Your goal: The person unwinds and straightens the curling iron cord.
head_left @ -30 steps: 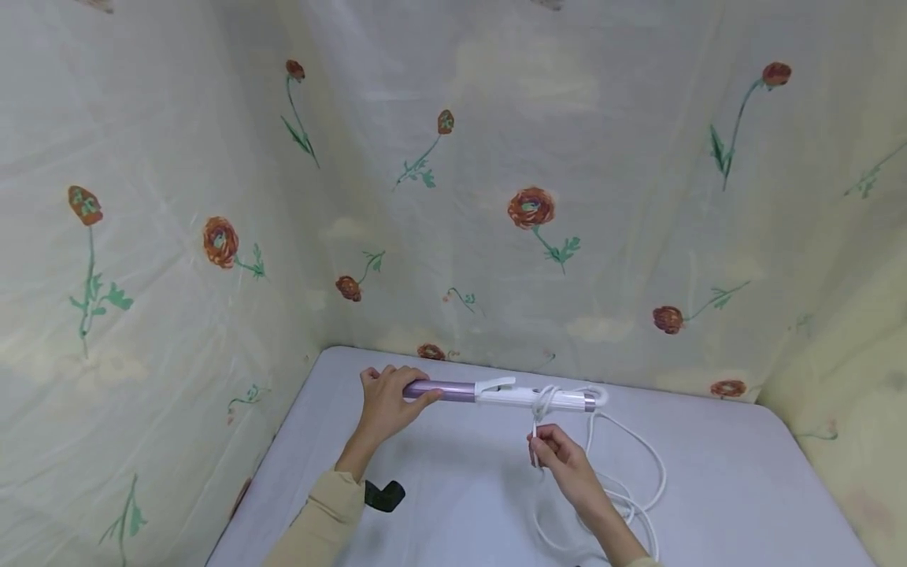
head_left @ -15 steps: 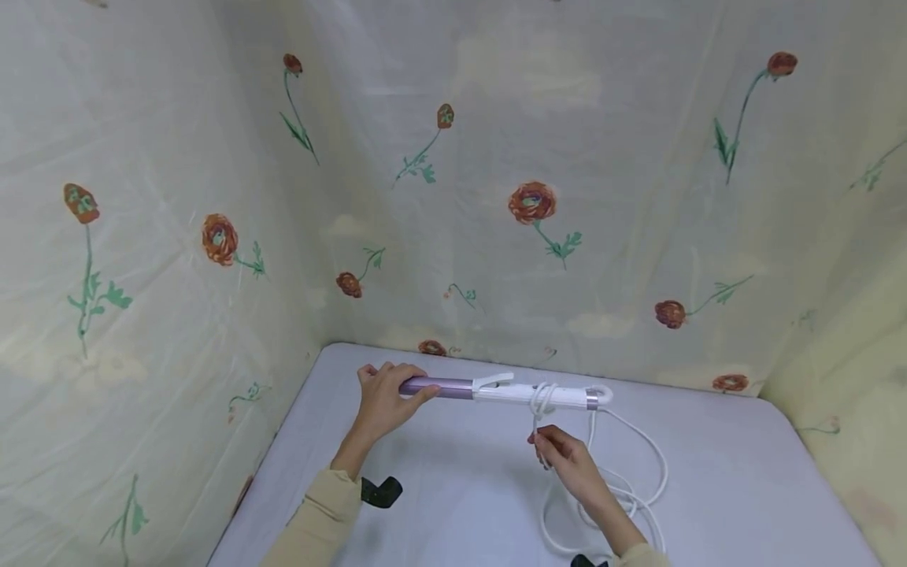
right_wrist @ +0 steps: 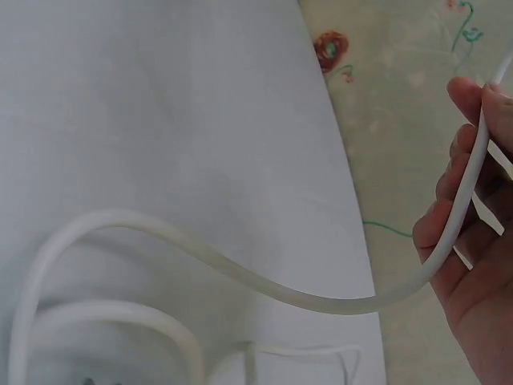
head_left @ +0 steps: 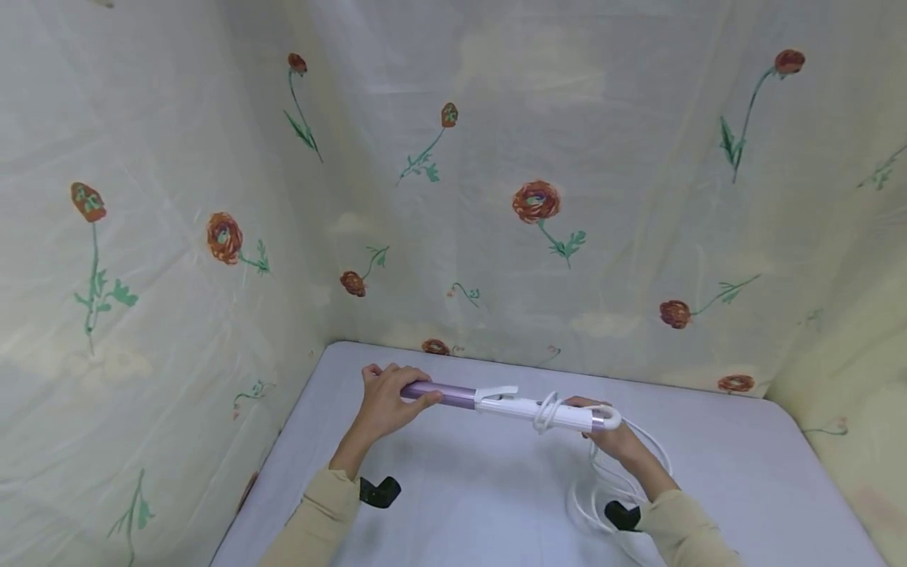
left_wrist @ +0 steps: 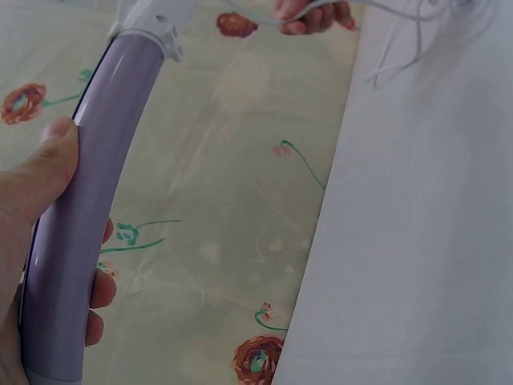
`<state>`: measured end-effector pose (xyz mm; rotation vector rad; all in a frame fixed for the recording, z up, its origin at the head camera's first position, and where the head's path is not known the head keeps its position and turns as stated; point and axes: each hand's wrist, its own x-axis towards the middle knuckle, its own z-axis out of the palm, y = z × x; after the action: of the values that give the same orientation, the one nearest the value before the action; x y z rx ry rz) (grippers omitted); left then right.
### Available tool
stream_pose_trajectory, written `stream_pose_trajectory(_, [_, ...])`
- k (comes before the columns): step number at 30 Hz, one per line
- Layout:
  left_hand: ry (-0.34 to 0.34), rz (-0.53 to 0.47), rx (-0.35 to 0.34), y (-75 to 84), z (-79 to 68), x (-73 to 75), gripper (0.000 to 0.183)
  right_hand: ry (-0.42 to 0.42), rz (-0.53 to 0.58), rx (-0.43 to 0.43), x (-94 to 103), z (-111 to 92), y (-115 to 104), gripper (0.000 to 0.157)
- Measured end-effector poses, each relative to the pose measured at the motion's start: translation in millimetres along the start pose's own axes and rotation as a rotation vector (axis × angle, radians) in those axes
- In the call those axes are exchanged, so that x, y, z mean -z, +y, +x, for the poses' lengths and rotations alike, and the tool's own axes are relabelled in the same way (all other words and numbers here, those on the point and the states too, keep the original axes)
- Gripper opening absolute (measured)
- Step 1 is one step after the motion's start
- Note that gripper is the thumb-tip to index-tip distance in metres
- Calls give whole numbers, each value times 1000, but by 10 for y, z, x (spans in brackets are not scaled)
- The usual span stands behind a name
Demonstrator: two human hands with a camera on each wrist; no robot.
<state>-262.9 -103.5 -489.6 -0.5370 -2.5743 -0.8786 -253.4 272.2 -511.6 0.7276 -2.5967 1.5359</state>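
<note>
A curling iron [head_left: 503, 405] with a purple barrel and white handle is held roughly level above the table. My left hand [head_left: 386, 400] grips its barrel end, thumb on one side and fingers on the other in the left wrist view. White cord [head_left: 546, 413] loops around the handle. Behind the handle's right end is my right hand [head_left: 615, 442], partly covered by the iron in the head view. In the right wrist view it pinches the cord [right_wrist: 345, 305] between thumb and index finger, and the cord sags from there toward the table.
Loose coils of the cord [head_left: 588, 512] lie on the white table [head_left: 460, 504] at the right. Flower-printed sheeting [head_left: 397, 213] walls in the back and both sides. Black pieces [head_left: 380, 492] sit at the wrists by the beige sleeves [head_left: 319, 504].
My right hand has moved from in front of the handle up and behind its right end, carrying the cord. The iron's right end has dipped slightly; my left hand keeps its grip.
</note>
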Motion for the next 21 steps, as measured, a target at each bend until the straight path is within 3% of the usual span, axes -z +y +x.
stream_pose_trajectory(3, [1,-5,-19,1,6,-7,37,-51,-38,-49,167,72,-43,20])
stream_pose_trajectory(6, [3,-8,-35,0,6,-19,38,-99,-42,-180,312,118,-47,29])
stream_pose_trajectory(10, [8,7,-15,1,2,-42,38,-118,-110,-244,448,153,-85,34])
stream_pose_trajectory(15, [14,30,16,-17,2,-62,38,-84,-248,-263,553,193,-210,35])
stream_pose_trajectory(21, [14,25,30,-21,11,-79,38,-10,-277,-247,591,230,-442,32])
